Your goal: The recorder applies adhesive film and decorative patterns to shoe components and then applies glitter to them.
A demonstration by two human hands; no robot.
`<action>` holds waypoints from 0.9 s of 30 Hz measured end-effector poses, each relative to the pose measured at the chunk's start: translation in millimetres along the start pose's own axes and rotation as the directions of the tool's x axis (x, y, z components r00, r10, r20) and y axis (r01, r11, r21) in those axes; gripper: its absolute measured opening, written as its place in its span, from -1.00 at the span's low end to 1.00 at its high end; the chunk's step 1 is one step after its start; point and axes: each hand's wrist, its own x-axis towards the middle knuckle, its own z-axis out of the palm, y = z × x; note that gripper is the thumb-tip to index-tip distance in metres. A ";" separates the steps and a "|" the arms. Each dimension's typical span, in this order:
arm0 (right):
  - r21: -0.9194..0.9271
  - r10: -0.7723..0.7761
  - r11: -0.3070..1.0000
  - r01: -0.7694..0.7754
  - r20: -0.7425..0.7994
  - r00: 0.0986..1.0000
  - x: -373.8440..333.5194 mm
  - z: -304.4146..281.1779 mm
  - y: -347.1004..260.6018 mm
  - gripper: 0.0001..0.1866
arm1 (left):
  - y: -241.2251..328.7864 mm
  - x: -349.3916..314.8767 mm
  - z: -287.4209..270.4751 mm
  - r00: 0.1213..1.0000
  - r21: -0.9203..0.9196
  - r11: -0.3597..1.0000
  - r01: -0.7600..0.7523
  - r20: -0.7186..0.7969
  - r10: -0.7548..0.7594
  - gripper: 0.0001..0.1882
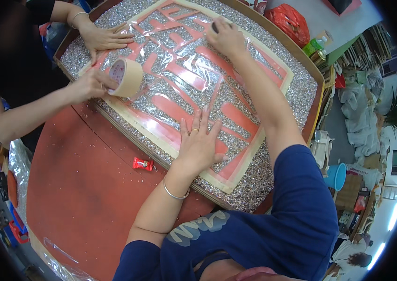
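A pink-red patterned sheet (180,76) lies under clear, glossy film, bordered by pale tape (154,136). Around it glitter small sparkling grains (301,107). My left hand (198,145) rests on the film near the sheet's front edge, fingers spread and holding nothing. Toward the far right of the sheet, my right hand (226,38) is closed round a small dark object (215,27), mostly hidden by the fingers. A co-worker's hand (107,40) lies flat on the far-left edge; the other hand (88,86) grips a roll of masking tape (130,78).
A raised wooden rim (318,100) edges the glittery surface. On the red tabletop (86,187) in front lies a small red wrapped packet (143,164). A red plastic bag (288,23) and green bottle (314,46) stand beyond the right rim; a blue bucket (335,176) is farther right.
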 end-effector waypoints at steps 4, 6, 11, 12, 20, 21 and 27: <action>-0.162 -0.257 0.953 0.256 0.015 0.966 -32.8 22.7 74.8 -0.34 | -0.2 -0.3 3.9 1.000 -0.015 1.000 -0.006 -0.010 0.006 0.01; -0.019 -0.218 0.976 0.218 -0.009 0.976 -74.2 -27.8 78.2 -0.33 | -7.4 -9.5 1.6 1.000 -0.011 1.000 0.024 -0.011 -0.024 0.01; -0.105 0.009 0.994 -0.001 0.072 0.997 -114.9 -76.8 82.0 -0.32 | -4.3 -4.1 0.8 1.000 -0.014 1.000 0.016 -0.018 -0.016 0.03; -0.030 0.058 0.998 -0.055 0.108 0.992 -123.6 -83.5 69.3 -0.34 | -4.5 -4.0 1.3 1.000 -0.001 1.000 0.018 -0.014 -0.018 0.02; 0.025 -0.022 0.999 0.023 -0.030 0.999 -144.7 -98.6 97.3 -0.55 | -2.3 -1.3 0.0 1.000 0.012 1.000 -0.005 -0.029 0.006 0.00; 0.088 -0.108 0.990 0.110 -0.029 0.994 -159.3 -101.0 74.1 -0.48 | -5.7 -3.6 1.7 1.000 0.018 1.000 0.008 -0.017 -0.007 0.01; 0.119 -0.236 0.966 0.228 0.059 0.970 -181.9 -130.7 68.2 -0.38 | -2.1 -4.8 3.3 1.000 0.030 1.000 0.001 -0.026 -0.001 0.03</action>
